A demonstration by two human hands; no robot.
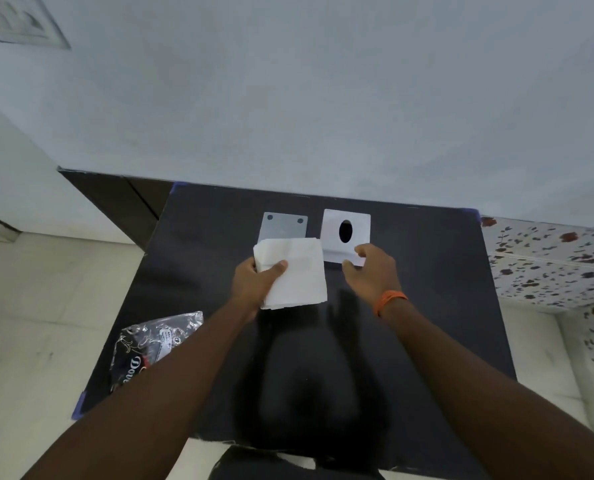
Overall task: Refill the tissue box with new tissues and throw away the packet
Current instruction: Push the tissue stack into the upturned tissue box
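Note:
My left hand (259,282) grips a thick white stack of tissues (297,271) above the black table (427,289), thumb on top. To its right stands the white tissue box (358,225) with a dark oval slot in its top. My right hand (371,270) reaches its near edge, fingers apart, fingertips touching or just short of the box. A flat grey panel with two dark dots (283,226) lies behind the stack, partly hidden by it. The crumpled black plastic packet (150,344) lies at the table's near left corner.
A pale wall rises right behind the table. A speckled white counter (548,261) adjoins the table on the right. Light floor tiles (39,323) spread to the left. An orange band circles my right wrist.

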